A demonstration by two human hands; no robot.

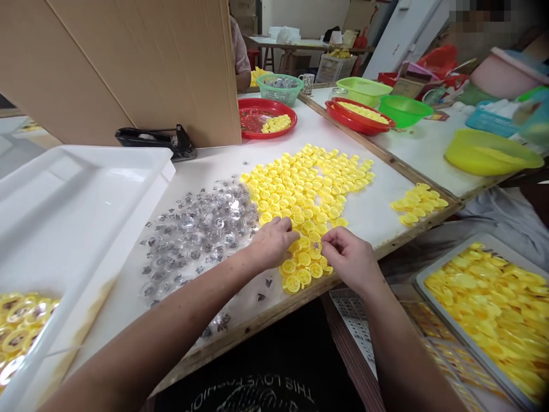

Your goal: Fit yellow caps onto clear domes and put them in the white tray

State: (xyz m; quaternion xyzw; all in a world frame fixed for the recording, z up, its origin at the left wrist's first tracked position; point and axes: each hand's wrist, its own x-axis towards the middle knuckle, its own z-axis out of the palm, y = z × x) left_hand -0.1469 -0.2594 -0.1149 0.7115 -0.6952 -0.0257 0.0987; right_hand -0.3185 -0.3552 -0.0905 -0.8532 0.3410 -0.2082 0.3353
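Small round yellow plastic cups lie spread over the white tabletop. Above their near part is my left hand, its fingers curled down and their tips hidden. My right hand is closed in a pinch at the right side of the same cups; what it holds, if anything, is too small to make out. Between the hands, one cup shows a small dark print inside. Left of the cups lies a heap of clear plastic domes with small dark printed pieces among them.
A white tray stands at left, before a cardboard sheet and a black tape dispenser. Red plate, red basin and green basket stand behind. A wooden rim edges the table. A bin of yellow pieces sits lower right.
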